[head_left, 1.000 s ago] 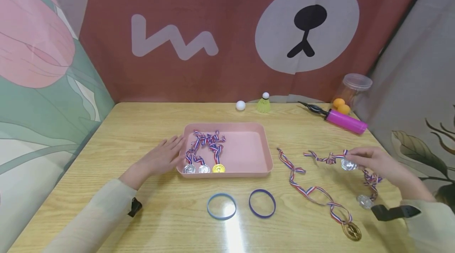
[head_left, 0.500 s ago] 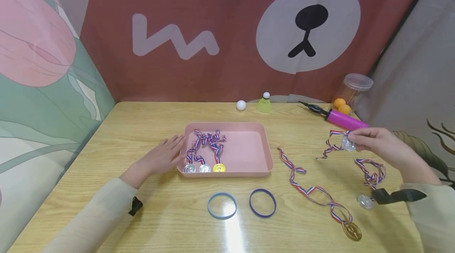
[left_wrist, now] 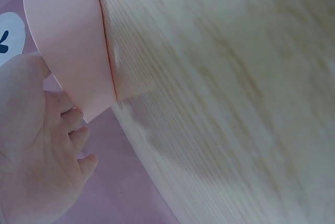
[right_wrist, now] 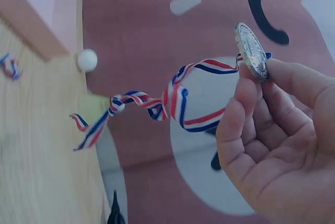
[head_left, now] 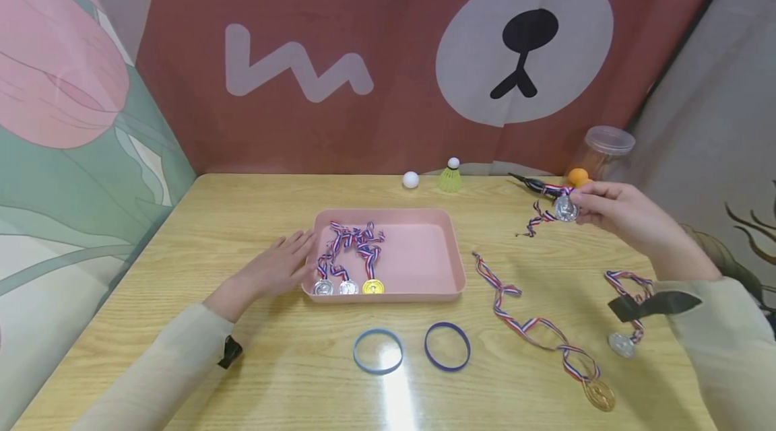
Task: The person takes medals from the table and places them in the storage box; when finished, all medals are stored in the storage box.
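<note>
My right hand (head_left: pixel 627 219) pinches a silver medal (head_left: pixel 566 209) by its edge, held above the table at the back right. Its knotted red, white and blue ribbon (right_wrist: pixel 201 122) dangles free in the right wrist view. My left hand (head_left: pixel 275 269), fingers straight, rests against the left side of the pink tray (head_left: pixel 424 256). Inside the tray's left half lie two silver medals (head_left: pixel 323 287) and a gold medal (head_left: pixel 372 286), their ribbons bunched behind them. On the table at right are a bronze-gold medal (head_left: pixel 599 394) with a long ribbon and a silver medal (head_left: pixel 621 345), its ribbon partly hidden by the right wrist strap.
A light blue wristband (head_left: pixel 378 370) and a purple wristband (head_left: pixel 447 368) lie in front of the tray. Along the back stand a white ball (head_left: pixel 410 180), a yellow shuttlecock (head_left: pixel 450 178), a pump (head_left: pixel 533 184) partly covered by the hand, and a clear jar (head_left: pixel 606 148) with orange balls.
My right hand has lifted the silver medal off the table's right side and carried it up and back, slightly left. The left hand and the tray have stayed put.
</note>
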A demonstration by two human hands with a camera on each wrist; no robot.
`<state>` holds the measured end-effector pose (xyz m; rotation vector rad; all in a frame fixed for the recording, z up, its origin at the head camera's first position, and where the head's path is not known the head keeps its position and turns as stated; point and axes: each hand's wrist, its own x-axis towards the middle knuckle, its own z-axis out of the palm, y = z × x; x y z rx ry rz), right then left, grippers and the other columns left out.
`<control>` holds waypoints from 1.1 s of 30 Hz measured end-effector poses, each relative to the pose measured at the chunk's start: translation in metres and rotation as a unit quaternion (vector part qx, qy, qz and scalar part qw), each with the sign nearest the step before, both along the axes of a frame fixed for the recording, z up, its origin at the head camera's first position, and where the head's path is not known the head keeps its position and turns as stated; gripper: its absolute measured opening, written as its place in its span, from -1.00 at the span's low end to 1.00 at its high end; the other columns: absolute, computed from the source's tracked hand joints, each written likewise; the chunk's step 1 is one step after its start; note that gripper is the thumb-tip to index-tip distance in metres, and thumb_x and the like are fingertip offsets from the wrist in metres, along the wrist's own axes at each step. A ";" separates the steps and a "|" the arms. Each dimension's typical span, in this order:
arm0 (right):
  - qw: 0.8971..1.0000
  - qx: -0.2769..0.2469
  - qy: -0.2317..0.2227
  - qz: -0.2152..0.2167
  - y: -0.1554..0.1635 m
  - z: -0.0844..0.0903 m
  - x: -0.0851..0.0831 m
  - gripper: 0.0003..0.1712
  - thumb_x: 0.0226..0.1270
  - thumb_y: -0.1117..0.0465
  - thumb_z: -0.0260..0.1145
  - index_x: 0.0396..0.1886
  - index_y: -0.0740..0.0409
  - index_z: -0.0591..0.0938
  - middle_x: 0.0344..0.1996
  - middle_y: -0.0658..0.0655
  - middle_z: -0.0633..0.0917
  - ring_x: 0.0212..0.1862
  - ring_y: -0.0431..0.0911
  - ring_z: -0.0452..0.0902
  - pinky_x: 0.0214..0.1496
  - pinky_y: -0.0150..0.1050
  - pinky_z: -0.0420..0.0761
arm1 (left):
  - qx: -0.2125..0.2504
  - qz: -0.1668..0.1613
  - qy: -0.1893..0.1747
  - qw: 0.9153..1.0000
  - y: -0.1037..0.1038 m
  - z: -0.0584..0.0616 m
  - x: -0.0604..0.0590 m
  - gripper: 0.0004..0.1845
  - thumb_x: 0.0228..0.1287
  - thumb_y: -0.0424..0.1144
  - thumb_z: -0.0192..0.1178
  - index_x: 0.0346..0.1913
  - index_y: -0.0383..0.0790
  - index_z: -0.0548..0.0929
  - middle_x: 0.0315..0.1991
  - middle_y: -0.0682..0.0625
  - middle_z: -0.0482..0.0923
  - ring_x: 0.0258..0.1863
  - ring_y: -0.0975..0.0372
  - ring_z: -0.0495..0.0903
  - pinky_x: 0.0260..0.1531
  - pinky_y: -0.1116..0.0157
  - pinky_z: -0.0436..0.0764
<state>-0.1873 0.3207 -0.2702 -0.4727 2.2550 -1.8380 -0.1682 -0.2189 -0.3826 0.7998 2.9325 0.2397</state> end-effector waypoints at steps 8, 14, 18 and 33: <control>0.998 -0.051 0.011 0.024 -0.043 0.012 -0.010 -0.78 0.36 0.36 0.10 -0.35 0.17 0.68 -0.44 0.04 0.61 -0.41 -0.19 0.54 -0.30 -0.38 0.60 | -0.002 -0.001 0.001 1.000 -0.001 -0.001 -0.001 -0.36 0.46 -0.03 -0.23 0.38 -0.43 0.04 0.40 -0.25 -0.10 0.36 -0.13 -0.09 0.30 -0.05 -0.10; 0.999 -0.001 0.029 0.033 -0.076 0.014 -0.018 -0.79 0.34 0.36 0.14 -0.36 0.09 0.69 -0.49 0.00 0.61 -0.44 -0.19 0.50 -0.29 -0.39 0.59 | -0.003 -0.001 0.004 1.000 -0.001 -0.002 -0.001 -0.36 0.46 -0.03 -0.23 0.38 -0.43 0.04 0.40 -0.24 -0.09 0.36 -0.12 -0.09 0.30 -0.04 -0.10; 0.999 0.023 0.012 0.037 -0.098 0.014 -0.023 -0.81 0.33 0.32 0.17 -0.36 0.04 0.69 -0.48 -0.02 0.61 -0.42 -0.19 0.50 -0.25 -0.38 0.59 | -0.002 -0.001 0.003 1.000 -0.001 -0.002 -0.001 -0.36 0.45 -0.03 -0.23 0.38 -0.43 0.04 0.40 -0.24 -0.09 0.36 -0.12 -0.09 0.30 -0.04 -0.10; 0.992 0.110 -0.016 0.067 -0.169 -0.012 -0.041 -0.67 0.31 0.25 0.20 -0.05 0.44 0.55 -0.39 0.06 0.64 -0.37 -0.14 0.51 -0.20 -0.25 0.60 | -0.003 0.002 0.002 1.000 0.000 -0.001 -0.001 -0.36 0.45 -0.03 -0.22 0.38 -0.42 0.04 0.40 -0.24 -0.09 0.36 -0.12 -0.09 0.30 -0.05 -0.10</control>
